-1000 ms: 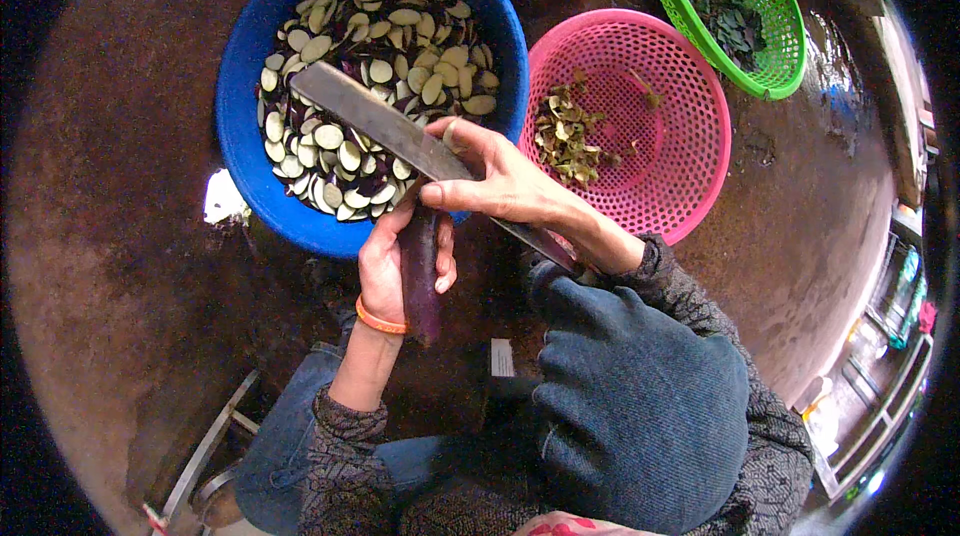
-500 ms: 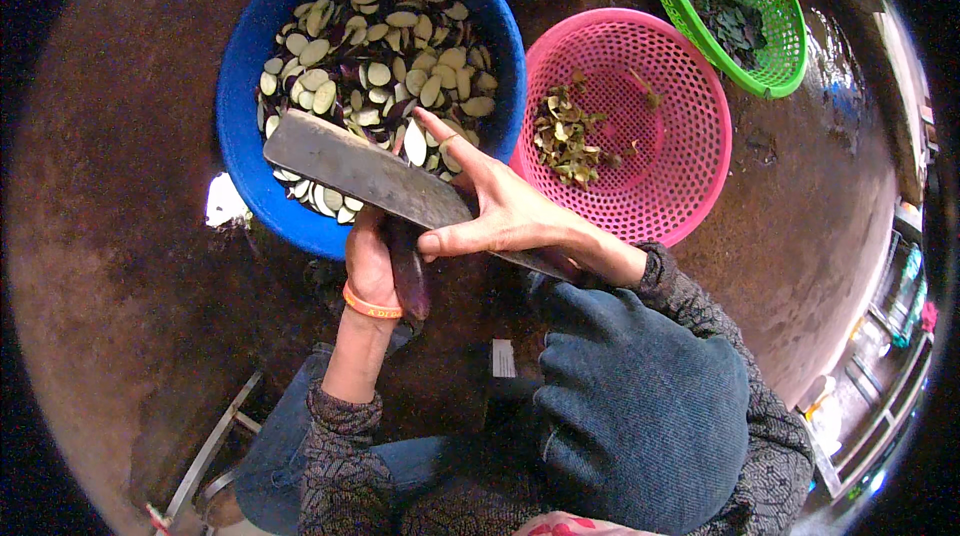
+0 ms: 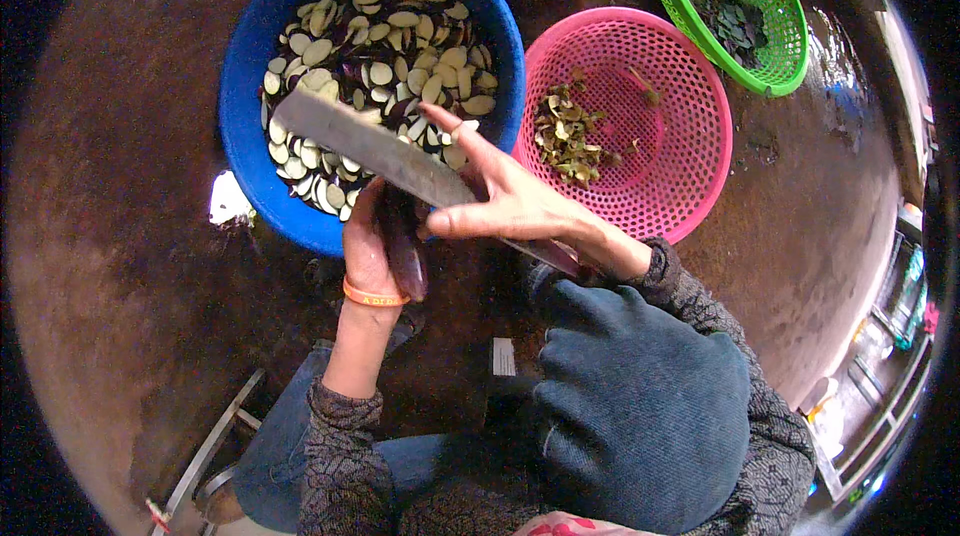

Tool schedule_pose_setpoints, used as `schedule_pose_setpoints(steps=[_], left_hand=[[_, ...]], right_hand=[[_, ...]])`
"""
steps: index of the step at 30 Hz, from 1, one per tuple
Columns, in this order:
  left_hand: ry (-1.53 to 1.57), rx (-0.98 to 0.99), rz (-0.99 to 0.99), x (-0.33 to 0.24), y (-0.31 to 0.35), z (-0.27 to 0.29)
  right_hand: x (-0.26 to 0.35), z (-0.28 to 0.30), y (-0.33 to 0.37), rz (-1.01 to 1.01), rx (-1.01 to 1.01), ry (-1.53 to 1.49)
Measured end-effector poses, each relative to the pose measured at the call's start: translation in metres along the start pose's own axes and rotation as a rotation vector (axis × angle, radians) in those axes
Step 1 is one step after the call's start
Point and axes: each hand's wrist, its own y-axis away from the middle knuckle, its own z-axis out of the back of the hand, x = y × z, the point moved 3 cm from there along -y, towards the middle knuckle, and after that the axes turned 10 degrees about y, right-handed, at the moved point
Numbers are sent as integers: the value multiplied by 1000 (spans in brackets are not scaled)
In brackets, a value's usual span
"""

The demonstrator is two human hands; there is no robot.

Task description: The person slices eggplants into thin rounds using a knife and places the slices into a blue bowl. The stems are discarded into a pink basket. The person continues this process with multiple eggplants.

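Note:
My left hand [image 3: 366, 254], with an orange band at the wrist, is closed around a dark purple eggplant [image 3: 408, 261]. Its fingers are partly hidden behind the eggplant and the blade. In my right hand [image 3: 525, 198] is a broad, dark knife [image 3: 365, 144], whose blade slants up and left across the eggplant's upper end. The right thumb lies by the eggplant, while the forefinger stretches out over the tub. Below the blade, a large blue tub [image 3: 238, 106] holds many pale, purple-edged eggplant slices [image 3: 380, 74].
Right of the tub stands a pink perforated basket [image 3: 705, 151] with a small heap of greenish-brown trimmings [image 3: 562, 136]. Farther off is a green basket [image 3: 795, 71] with dark leafy bits. My denim-covered knee [image 3: 640, 396] rises below the right forearm. At the lower left is a metal frame [image 3: 205, 446].
The blade has swung slightly, its tip going up and to the right. The eggplant has risen a little with my left hand. A white slice beside my right forefinger has left the blade.

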Motion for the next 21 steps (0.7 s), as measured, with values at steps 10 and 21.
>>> schedule_pose_setpoints(steps=[10,21], left_hand=[[31,324,160,2,9,-5],[208,36,165,11,1,15]], right_hand=[[3,-9,2,9,29,-11],[-10,7,-1,-70,-20,37]])
